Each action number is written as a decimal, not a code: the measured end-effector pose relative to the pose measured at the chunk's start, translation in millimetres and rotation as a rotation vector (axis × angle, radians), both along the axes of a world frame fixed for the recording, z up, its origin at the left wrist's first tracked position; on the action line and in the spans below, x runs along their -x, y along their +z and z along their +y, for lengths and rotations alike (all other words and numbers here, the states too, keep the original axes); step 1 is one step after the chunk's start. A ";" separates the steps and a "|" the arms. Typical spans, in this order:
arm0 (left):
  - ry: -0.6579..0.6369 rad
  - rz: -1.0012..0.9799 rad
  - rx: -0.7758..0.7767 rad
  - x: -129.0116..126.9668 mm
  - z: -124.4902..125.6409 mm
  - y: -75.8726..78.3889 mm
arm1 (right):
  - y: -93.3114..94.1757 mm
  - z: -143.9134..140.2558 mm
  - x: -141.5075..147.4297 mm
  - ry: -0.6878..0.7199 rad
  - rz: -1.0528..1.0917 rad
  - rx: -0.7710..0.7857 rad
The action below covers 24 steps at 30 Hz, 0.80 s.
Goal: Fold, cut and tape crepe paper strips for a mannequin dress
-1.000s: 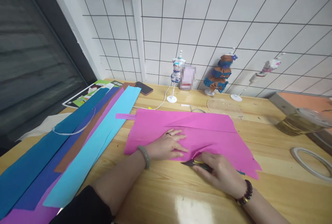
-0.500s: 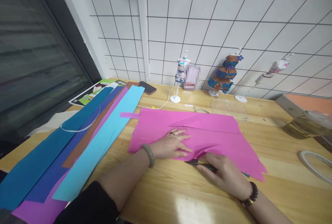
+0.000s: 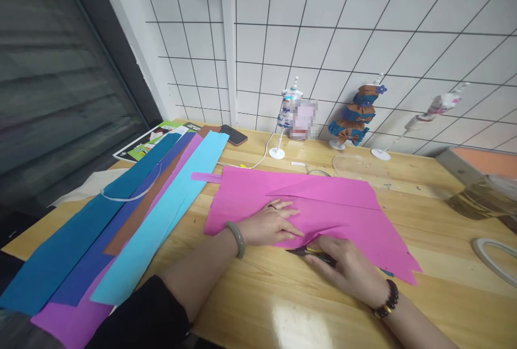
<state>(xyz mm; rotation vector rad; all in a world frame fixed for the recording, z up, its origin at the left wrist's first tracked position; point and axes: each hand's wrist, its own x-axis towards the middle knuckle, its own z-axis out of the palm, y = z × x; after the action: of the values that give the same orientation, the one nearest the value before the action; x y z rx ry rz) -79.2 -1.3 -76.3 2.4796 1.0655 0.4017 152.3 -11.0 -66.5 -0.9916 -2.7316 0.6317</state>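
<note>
A large magenta sheet (image 3: pixel 343 190), crepe paper or thin fabric, lies on the table before me. My left hand (image 3: pixel 269 225) is spread on its near left part, fingers stretched out, pressing it down. Close beside those fingertips, my right hand (image 3: pixel 343 263) grips a pair of scissors (image 3: pixel 301 252) with dark blades and a bit of yellow at the handle. The blades point left along the sheet's near edge, which is lifted and creased there. My fingers cover most of the handles. A scrap of blue (image 3: pixel 386 272) peeks out under the sheet's right side.
Long teal (image 3: pixel 89 230), brown (image 3: pixel 161 182) and light blue strips (image 3: pixel 181 193) overlap at left. A phone (image 3: pixel 234 135) lies behind them. Small dress forms (image 3: pixel 286 109) stand along the tiled wall. A tape roll (image 3: pixel 484 255) and an amber container (image 3: pixel 479 196) are at right.
The scissors and my right hand have shifted slightly left along the sheet's near edge. My left hand stays in place on the sheet. The whole view has moved a little.
</note>
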 end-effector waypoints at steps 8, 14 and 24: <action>-0.007 -0.003 0.003 0.5 0.6 -1.3 | -1.5 -1.4 -1.5 -0.005 0.022 -0.011; -0.005 0.012 0.028 0.1 -0.7 1.7 | 2.5 -3.1 5.6 0.003 -0.021 -0.054; -0.004 0.019 -0.002 -0.4 -0.4 2.4 | 0.3 -0.8 8.3 0.032 0.029 -0.067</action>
<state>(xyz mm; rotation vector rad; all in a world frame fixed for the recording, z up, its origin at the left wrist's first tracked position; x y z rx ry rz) -78.8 -1.7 -73.8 2.4917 1.0681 0.3784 144.1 -11.7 -66.2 -0.9178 -2.7294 0.5516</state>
